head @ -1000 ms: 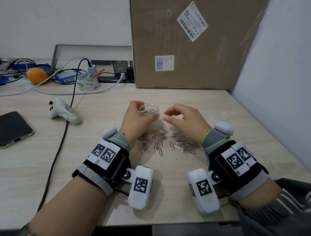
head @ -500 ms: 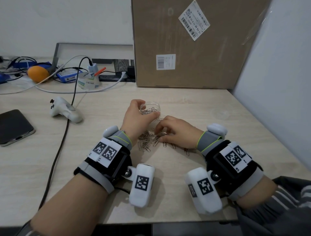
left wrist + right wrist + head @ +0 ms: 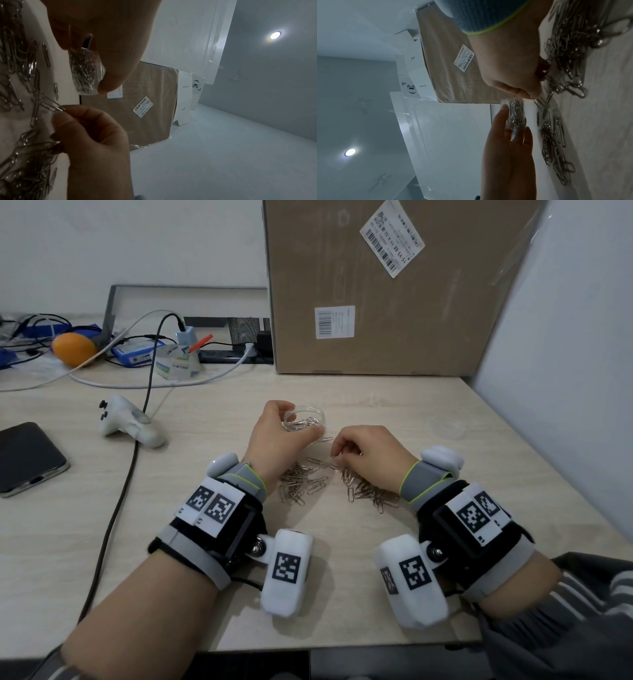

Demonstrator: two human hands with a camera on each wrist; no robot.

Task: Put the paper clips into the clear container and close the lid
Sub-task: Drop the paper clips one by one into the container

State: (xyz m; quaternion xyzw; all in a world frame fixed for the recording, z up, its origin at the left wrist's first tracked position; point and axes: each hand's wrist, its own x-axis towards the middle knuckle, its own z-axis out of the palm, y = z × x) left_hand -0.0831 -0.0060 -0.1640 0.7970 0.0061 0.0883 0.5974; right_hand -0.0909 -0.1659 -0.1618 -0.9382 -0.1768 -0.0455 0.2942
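Note:
My left hand [image 3: 302, 422] grips the small clear container [image 3: 313, 414] on the table, thumb on its near side; several paper clips lie inside it [image 3: 84, 71]. Just right of it, my right hand [image 3: 337, 457] pinches a few paper clips [image 3: 51, 104] lifted off the heap. Loose paper clips [image 3: 301, 484] lie in two heaps in front of the container, the right heap [image 3: 371, 493] partly under my right wrist. In the right wrist view the container [image 3: 516, 115] sits between the left hand's fingers [image 3: 505, 121]. The clear lid [image 3: 447, 428] lies flat on the table, far right.
A large cardboard box [image 3: 394, 289] stands behind the container. A white controller [image 3: 128, 422], a black cable [image 3: 120, 498] and a phone [image 3: 27, 457] lie to the left. A tape roll [image 3: 176, 361] and an orange [image 3: 73, 349] sit at the back left. A white panel [image 3: 565, 371] bounds the right.
My right hand went from beside the container down onto the heap, then rose a little with clips pinched. The left hand stayed on the container.

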